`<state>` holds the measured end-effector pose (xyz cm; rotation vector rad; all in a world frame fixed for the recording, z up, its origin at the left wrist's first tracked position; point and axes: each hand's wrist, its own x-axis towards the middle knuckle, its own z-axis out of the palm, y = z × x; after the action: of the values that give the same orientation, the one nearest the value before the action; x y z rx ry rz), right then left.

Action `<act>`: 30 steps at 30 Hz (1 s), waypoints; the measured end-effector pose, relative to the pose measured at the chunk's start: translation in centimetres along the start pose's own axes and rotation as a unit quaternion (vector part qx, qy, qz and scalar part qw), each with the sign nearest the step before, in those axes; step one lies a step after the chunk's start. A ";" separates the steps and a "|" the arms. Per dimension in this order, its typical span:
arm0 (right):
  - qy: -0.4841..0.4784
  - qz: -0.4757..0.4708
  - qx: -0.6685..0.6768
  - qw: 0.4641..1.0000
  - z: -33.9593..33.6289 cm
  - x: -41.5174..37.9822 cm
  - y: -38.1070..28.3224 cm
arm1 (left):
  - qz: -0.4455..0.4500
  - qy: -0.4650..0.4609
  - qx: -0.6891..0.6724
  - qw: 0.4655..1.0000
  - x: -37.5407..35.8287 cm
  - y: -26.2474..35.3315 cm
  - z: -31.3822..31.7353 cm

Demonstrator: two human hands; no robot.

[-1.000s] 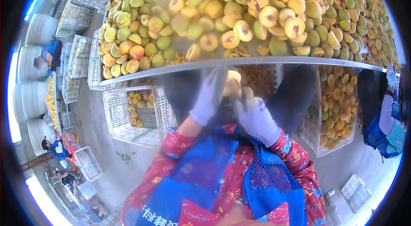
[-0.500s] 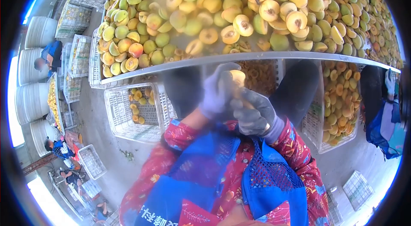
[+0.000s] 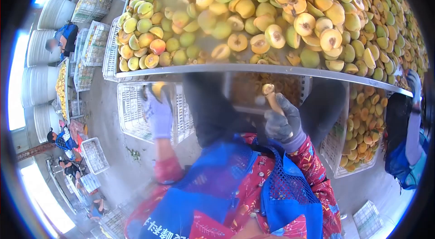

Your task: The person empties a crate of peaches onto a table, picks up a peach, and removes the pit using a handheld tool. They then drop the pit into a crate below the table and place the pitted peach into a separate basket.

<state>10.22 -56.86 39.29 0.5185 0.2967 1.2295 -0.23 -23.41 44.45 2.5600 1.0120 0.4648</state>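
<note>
My left hand [image 3: 159, 114], in a pale lavender glove and blurred, is over the white crate [image 3: 131, 119] at the left. A yellow peach half [image 3: 157, 88] shows at its fingertips. My right hand [image 3: 284, 121], in a grey glove, is closed round a wooden-handled tool [image 3: 273, 101] in front of my lap. The tool's rounded tan end points up; its working part is hard to make out. Beyond both hands, halved yellow-green peaches [image 3: 267, 35] are heaped on a metal-edged table [image 3: 272, 69].
Below the table edge stands a container of fruit scraps [image 3: 253, 89]. On the right, a crate of peach halves [image 3: 362, 126] stands by a co-worker's gloved hand [image 3: 413, 83]. Stacked crates [image 3: 93, 3], white tubs [image 3: 38, 87] and other people are at the left.
My left hand has moved left from beside my right hand to over the left crate, carrying the peach half. My right hand stays near the middle, with the tool now in plain view.
</note>
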 end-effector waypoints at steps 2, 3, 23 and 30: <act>0.054 0.000 -0.046 0.998 0.4 0.0 -0.3 | 0.099 0.075 0.280 0.952 1.1 0.2 -0.8; 0.078 -0.003 -0.071 0.994 0.5 0.2 -0.3 | 0.144 0.030 0.226 0.963 1.9 2.2 -0.8; 0.185 -0.215 -0.934 0.217 6.9 1.9 4.5 | 0.133 -0.280 -0.395 0.865 -2.5 9.9 9.8; 0.257 -0.195 -0.922 0.212 5.4 1.3 5.1 | 0.230 -0.368 -0.380 0.817 -4.3 12.1 8.1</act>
<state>9.10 -55.61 46.66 -2.0598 -0.6120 0.3873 7.33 -36.32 41.72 1.9022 -0.0993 -0.0535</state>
